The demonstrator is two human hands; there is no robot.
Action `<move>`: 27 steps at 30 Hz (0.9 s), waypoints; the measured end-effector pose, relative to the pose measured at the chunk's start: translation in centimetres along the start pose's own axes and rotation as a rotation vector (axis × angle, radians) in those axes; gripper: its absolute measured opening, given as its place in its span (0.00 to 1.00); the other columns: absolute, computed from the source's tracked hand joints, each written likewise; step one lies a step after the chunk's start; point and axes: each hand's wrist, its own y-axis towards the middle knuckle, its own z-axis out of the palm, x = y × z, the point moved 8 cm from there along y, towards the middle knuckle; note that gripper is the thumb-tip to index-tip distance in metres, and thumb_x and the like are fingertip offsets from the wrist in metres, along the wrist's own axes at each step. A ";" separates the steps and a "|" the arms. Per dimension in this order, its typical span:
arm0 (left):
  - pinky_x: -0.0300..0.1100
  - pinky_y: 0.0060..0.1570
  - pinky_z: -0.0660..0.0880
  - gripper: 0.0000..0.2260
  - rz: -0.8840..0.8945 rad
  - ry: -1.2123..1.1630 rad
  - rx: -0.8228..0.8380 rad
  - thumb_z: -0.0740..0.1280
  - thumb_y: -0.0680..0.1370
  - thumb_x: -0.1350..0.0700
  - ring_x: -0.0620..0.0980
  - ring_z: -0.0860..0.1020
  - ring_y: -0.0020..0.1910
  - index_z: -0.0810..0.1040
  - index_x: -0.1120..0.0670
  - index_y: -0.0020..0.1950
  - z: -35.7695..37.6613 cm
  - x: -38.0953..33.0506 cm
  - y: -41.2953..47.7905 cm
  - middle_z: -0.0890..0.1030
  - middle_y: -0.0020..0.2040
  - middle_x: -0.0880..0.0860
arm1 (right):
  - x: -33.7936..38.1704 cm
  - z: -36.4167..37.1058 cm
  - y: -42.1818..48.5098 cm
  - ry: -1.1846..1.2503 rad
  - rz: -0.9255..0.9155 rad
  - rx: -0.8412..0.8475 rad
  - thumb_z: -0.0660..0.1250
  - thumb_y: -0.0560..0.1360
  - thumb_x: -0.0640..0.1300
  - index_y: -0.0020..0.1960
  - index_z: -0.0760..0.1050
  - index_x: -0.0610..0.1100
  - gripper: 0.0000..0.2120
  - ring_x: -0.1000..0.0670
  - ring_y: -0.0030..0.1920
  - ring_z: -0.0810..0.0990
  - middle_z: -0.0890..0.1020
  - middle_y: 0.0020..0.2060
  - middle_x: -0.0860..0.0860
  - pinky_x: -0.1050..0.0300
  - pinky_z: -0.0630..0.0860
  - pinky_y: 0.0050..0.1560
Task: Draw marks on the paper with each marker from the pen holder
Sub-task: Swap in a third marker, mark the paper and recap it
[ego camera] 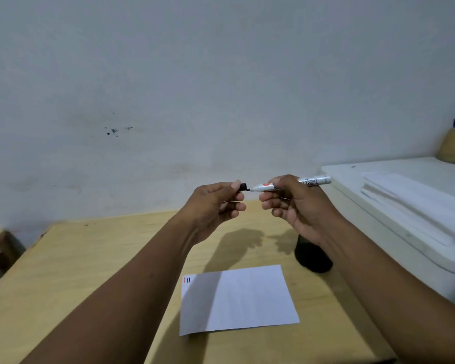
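Head view: right hand (294,203) gripped the marker (289,185) by its barrel, tip pointing left; left hand (216,203) pinched the black cap (242,186) just off the tip, both raised above the bench (76,271). Paper (247,298) lay flat near the bench's front edge, red and dark strokes at its far left corner. Dark holder (313,256) stood just behind the paper's far right corner. Judged: cap and tip should stay in line; next stroke belongs beside the existing two.
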 end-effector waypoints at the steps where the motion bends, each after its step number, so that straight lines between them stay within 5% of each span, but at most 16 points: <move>1: 0.39 0.38 0.78 0.07 -0.001 0.000 0.003 0.70 0.80 0.55 0.50 0.82 0.36 0.83 0.58 0.50 0.3 0.1 0.2 0.83 0.39 0.52 | 0.0 -0.5 0.0 0.005 -0.006 -0.006 0.65 0.77 0.38 0.44 0.80 0.39 0.07 0.50 0.29 0.83 0.86 0.34 0.42 0.59 0.72 0.33; 9: 0.39 0.40 0.78 0.08 -0.007 0.061 0.035 0.70 0.80 0.55 0.49 0.82 0.35 0.83 0.60 0.50 2.3 0.5 0.6 0.82 0.36 0.52 | -0.7 -1.6 0.5 0.043 -0.002 0.000 0.68 0.78 0.39 0.54 0.79 0.35 0.08 0.49 0.31 0.84 0.86 0.38 0.40 0.59 0.74 0.34; 15: 0.38 0.39 0.80 0.10 0.029 0.102 0.008 0.70 0.80 0.56 0.49 0.82 0.34 0.81 0.65 0.52 2.5 0.0 1.0 0.80 0.32 0.51 | -1.3 -1.5 1.0 0.104 0.022 0.052 0.68 0.80 0.41 0.48 0.77 0.40 0.04 0.50 0.31 0.83 0.87 0.37 0.41 0.59 0.73 0.33; 18: 0.39 0.41 0.81 0.09 0.079 0.170 -0.014 0.71 0.80 0.57 0.50 0.84 0.35 0.83 0.64 0.51 2.4 -0.7 1.3 0.82 0.35 0.53 | -0.5 -2.1 1.0 -0.056 0.065 0.110 0.73 0.74 0.53 0.51 0.81 0.42 0.14 0.51 0.31 0.79 0.86 0.39 0.42 0.60 0.70 0.31; 21: 0.41 0.43 0.81 0.06 0.155 0.237 -0.055 0.71 0.80 0.58 0.51 0.85 0.37 0.84 0.61 0.50 2.1 -2.2 2.1 0.84 0.37 0.53 | 1.8 -6.2 1.6 -0.215 0.034 -0.044 0.74 0.70 0.61 0.52 0.79 0.42 0.23 0.50 0.32 0.75 0.85 0.44 0.41 0.58 0.70 0.31; 27: 0.43 0.41 0.80 0.06 0.236 0.580 0.024 0.71 0.80 0.61 0.51 0.83 0.37 0.85 0.64 0.50 6.3 -2.2 3.1 0.84 0.38 0.56 | 5.1 -13.3 1.7 -0.816 -0.097 -0.273 0.75 0.75 0.50 0.47 0.82 0.44 0.10 0.50 0.46 0.80 0.86 0.46 0.48 0.53 0.76 0.50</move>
